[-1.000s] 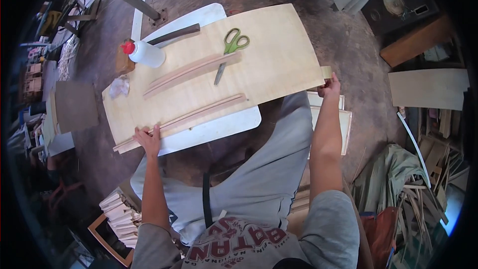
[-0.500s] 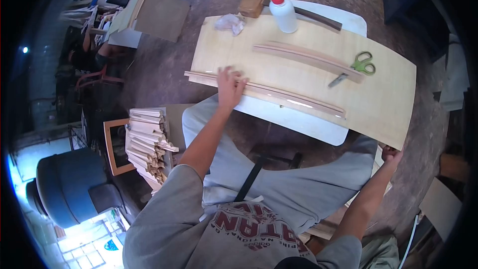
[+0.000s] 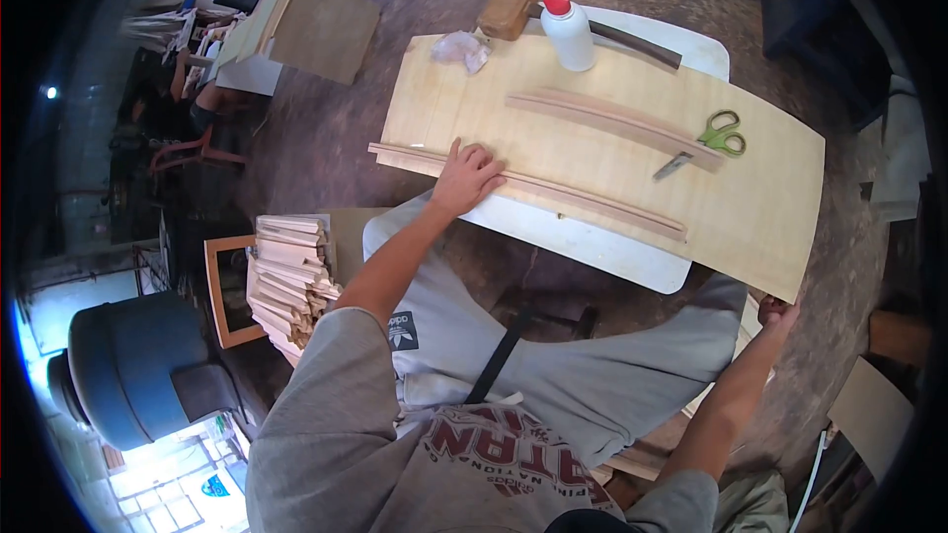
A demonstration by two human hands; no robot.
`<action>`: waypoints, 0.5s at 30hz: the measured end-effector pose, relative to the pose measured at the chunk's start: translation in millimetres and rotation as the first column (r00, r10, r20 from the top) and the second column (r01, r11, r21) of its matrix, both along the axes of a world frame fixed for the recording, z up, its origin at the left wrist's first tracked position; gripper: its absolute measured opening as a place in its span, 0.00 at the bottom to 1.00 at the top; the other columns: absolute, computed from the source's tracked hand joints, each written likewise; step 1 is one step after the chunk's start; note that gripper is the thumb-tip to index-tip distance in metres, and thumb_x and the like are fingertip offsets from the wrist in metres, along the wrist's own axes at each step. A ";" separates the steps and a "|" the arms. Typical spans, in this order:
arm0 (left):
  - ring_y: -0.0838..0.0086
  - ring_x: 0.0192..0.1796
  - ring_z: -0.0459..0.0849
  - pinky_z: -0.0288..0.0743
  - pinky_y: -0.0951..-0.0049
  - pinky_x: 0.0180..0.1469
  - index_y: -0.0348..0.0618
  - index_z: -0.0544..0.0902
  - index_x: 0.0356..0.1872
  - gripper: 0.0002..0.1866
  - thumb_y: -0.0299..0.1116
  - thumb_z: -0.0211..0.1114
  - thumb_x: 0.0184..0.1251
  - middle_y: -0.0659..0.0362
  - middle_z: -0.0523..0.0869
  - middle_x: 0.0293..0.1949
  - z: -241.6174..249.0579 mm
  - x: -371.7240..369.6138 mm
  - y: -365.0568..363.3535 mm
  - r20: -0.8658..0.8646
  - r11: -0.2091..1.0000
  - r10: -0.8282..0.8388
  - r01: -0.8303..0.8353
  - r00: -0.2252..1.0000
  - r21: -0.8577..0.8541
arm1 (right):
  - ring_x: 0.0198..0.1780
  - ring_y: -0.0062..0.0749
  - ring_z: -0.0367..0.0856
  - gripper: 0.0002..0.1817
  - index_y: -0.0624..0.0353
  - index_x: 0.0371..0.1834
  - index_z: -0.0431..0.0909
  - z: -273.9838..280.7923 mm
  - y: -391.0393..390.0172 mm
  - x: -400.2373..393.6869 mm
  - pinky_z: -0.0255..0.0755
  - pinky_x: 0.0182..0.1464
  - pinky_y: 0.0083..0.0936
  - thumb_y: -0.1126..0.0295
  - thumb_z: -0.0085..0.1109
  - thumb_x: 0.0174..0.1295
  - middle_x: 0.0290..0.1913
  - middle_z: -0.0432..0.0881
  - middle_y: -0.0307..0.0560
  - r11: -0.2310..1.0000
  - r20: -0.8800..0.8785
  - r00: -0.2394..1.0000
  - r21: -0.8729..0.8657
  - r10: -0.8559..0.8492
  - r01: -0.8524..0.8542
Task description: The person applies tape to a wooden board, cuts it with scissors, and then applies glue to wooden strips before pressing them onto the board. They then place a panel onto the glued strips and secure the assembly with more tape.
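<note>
Grey trousers (image 3: 592,375) carry an "adidas" patch (image 3: 402,331); the shirt (image 3: 434,494) reads "adidas", "NATIONAL" and, partly, "ATAN". Before the wearer, a pale wooden panel (image 3: 592,158) lies across a white tabletop (image 3: 592,249). The left hand (image 3: 469,181) bends over a thin strip (image 3: 592,202) along the panel's near edge; whether it pinches is unclear. The right hand (image 3: 778,310) curls at the panel's near right corner, grip hidden. On the panel: green scissors (image 3: 709,134) crossing a second strip (image 3: 592,116), and a red-capped bottle (image 3: 568,38).
</note>
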State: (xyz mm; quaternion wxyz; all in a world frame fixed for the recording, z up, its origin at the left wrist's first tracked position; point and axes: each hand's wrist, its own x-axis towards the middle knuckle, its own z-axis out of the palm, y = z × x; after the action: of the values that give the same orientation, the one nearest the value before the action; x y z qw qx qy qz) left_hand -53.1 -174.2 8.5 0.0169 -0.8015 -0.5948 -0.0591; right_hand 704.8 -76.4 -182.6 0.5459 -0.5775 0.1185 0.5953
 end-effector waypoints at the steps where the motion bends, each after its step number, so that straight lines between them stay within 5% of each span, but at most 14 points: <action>1: 0.61 0.59 0.75 0.66 0.47 0.68 0.50 0.82 0.47 0.14 0.45 0.67 0.68 0.58 0.79 0.46 1.6 -3.4 3.3 -0.041 0.999 -0.051 0.051 0.998 -0.008 | 0.26 0.28 0.81 0.19 0.49 0.46 0.83 7.1 -2.1 -6.2 0.66 0.20 0.23 0.46 0.58 0.70 0.37 0.89 0.34 1.000 0.010 1.000 0.016 0.000 0.000; 9: 0.61 0.57 0.76 0.70 0.57 0.65 0.47 0.82 0.48 0.16 0.45 0.68 0.66 0.59 0.80 0.46 4.2 -43.9 13.7 -0.086 0.970 -0.233 0.226 0.969 -0.091 | 0.30 0.32 0.81 0.21 0.48 0.47 0.84 40.8 -6.2 -23.8 0.67 0.26 0.29 0.43 0.62 0.67 0.38 0.89 0.37 0.985 -0.118 0.978 -0.005 -0.171 0.171; 15: 0.62 0.56 0.77 0.70 0.57 0.64 0.49 0.82 0.49 0.17 0.46 0.67 0.66 0.60 0.80 0.45 5.7 -61.3 10.4 -0.125 0.968 -0.241 0.230 0.962 -0.095 | 0.31 0.30 0.78 0.25 0.45 0.48 0.83 81.8 -9.2 -49.2 0.61 0.28 0.26 0.38 0.64 0.62 0.39 0.88 0.36 0.996 -0.064 0.994 0.003 -0.088 0.088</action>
State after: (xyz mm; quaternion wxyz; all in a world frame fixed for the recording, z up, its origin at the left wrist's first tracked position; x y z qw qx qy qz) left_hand -114.4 -163.8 14.2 0.0181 -0.8689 -0.4944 0.0175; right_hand 655.6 -85.6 -100.9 0.5694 -0.5508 0.1594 0.5890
